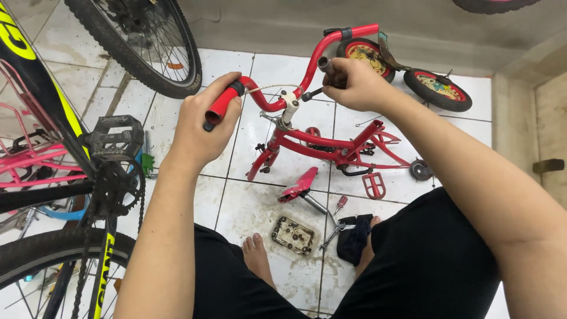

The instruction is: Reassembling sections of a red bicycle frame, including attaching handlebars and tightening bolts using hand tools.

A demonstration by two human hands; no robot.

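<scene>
1. The left hand [198, 127] is closed around the red grip [223, 106] at one end of the red handlebar [307, 68] of a small children's bicycle frame [331, 147].
2. The right hand [354, 82] is wrapped tightly around a dark tool [313, 93] whose tip meets the white stem clamp [289, 103] at the middle of the handlebar. What kind of tool it is cannot be told, since the fist hides most of it.
3. The frame lies on its side on the white tiled floor [236, 65], near the middle of the tiles, between the person's knees and the far wall.
4. Judging from how things lie, the bike is well stripped down. The red saddle [299, 183] on its post lies loose just beside the frame. Two small wheels [437, 88] rest near the far wall, apart from the frame. The handlebar is still seated in the stem, so that joint is not yet finished.
5. A red-handled screwdriver [340, 204], a dark cloth [354, 236] and a shallow tray of small parts [293, 234] sit by the person's bare feet.
6. A black and yellow full-size bicycle [88, 189] stands along the left edge of the floor.
</scene>
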